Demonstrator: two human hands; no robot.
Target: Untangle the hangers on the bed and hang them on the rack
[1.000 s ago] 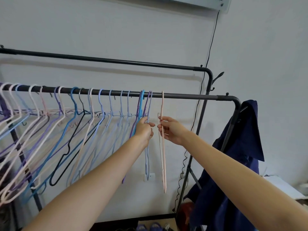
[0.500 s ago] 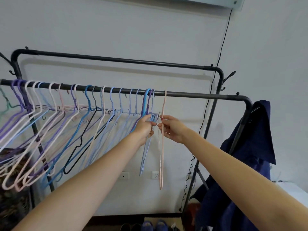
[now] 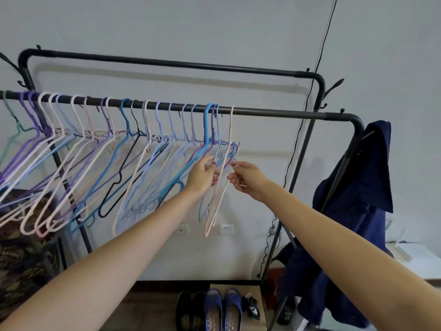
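A black tubular metal garment rack (image 3: 274, 113) stands against a pale wall, with a front rail carrying the hangers and a higher rear rail behind it. Along the front rail hangs a row of thin plastic-coated wire hangers (image 3: 100, 149) in purple, pale pink, light blue, one green at the far left and one black. At the right end of the row, a bright blue hanger (image 3: 207, 130) hooks over the rail, and just beside it, last in line, hangs a pale pink wire hanger (image 3: 229, 139), seen nearly edge-on and tilted slightly to the left at its lower end.

The left hand (image 3: 202, 175) reaches up to the shoulder wires near the bright blue hanger, with thumb and curled fingers closed on thin wire there; exactly which hanger it grips cannot be told. The right hand (image 3: 247, 179) is held just right of the pale pink hanger, its fingers loosely bent and parted; whether a fingertip touches the wire cannot be told.

A dark navy fabric garment (image 3: 358, 199) drapes over the rack's right end post. On the floor below stand a pair of blue slippers (image 3: 222, 309) and, beside them, black flat shoes (image 3: 189, 309). Two white wall sockets (image 3: 226, 229) sit on the wall behind the hangers.
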